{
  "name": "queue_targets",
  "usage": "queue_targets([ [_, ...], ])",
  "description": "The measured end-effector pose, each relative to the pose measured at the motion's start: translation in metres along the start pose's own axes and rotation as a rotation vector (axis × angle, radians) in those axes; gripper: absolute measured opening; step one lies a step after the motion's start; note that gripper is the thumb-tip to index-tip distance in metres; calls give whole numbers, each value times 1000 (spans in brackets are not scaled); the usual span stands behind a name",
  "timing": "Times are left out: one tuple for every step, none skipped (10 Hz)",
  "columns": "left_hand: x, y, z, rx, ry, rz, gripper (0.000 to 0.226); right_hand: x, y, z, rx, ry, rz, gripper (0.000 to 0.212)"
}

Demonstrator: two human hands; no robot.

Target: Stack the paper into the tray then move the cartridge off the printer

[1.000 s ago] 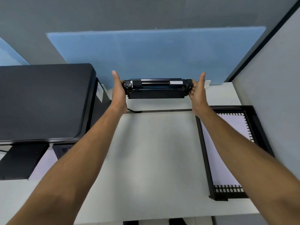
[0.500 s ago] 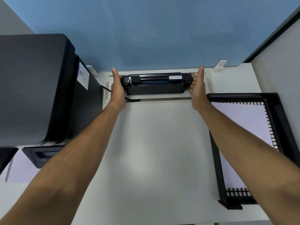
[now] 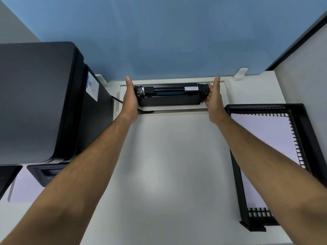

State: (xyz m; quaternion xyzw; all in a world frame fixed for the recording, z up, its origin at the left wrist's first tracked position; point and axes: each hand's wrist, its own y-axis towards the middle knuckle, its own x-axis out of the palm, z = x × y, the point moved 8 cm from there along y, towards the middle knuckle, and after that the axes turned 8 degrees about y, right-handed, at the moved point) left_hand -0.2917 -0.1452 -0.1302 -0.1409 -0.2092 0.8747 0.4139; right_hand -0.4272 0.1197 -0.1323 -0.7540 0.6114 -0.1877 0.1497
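Now cartridge clamped endwise between left hand, right hand grip.

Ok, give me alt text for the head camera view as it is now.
Both hands, left hand and right hand, hold a black cartridge by its ends at the back of a white desk. A black printer stands to the left; a black tray holding paper lies to the right.

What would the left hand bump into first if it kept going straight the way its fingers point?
Probably the blue partition wall at the back of the desk. The left hand points that way beside the cartridge, and nothing else shows ahead, though depth is unclear.
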Motion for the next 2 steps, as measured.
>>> queue_targets([
  [-6,-11,14,11,5,61,90,0,-12,-18,-51,-67,16,107],
  [-8,-15,22,31,-30,101,85,0,-16,-26,-92,-72,32,112],
])
